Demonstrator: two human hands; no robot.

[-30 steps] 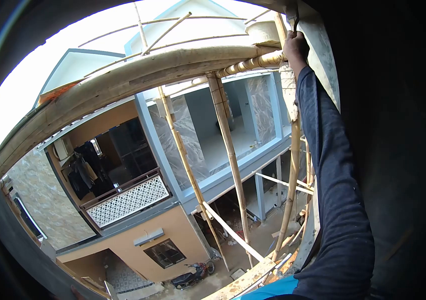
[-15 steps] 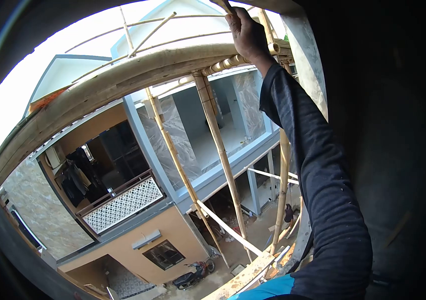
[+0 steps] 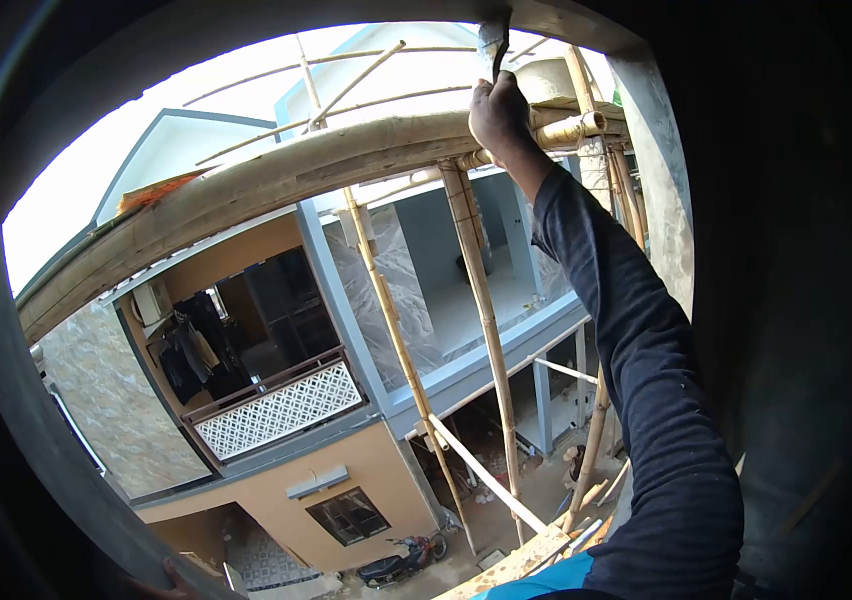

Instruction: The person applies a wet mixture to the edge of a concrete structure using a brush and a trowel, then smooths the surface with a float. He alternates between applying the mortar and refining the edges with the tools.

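My right hand [image 3: 502, 110] is raised at the top of the wall opening, its fingers closed round the handle of what looks like a flat paintbrush [image 3: 492, 38]. The brush points up, and its dark end meets the underside of the opening's top edge [image 3: 556, 18]. A dark sleeve [image 3: 646, 370] covers my right arm. Low on the left, part of my left hand [image 3: 170, 582] shows dimly at the lower edge of the opening [image 3: 96, 520]. Shadow and the frame edge hide most of its fingers.
Outside stands bamboo scaffolding, with a thick horizontal beam [image 3: 276, 165] and upright poles [image 3: 486, 310]. Across the gap is a house with a white patterned balcony railing [image 3: 281, 408]. A motorcycle [image 3: 396, 562] is parked far below. Planks [image 3: 526, 560] lie near the bottom of the opening.
The view has shifted, so the scene outside sits further right and lower. My right hand appears lower in the picture, and more of the brush now shows, touching the top edge.
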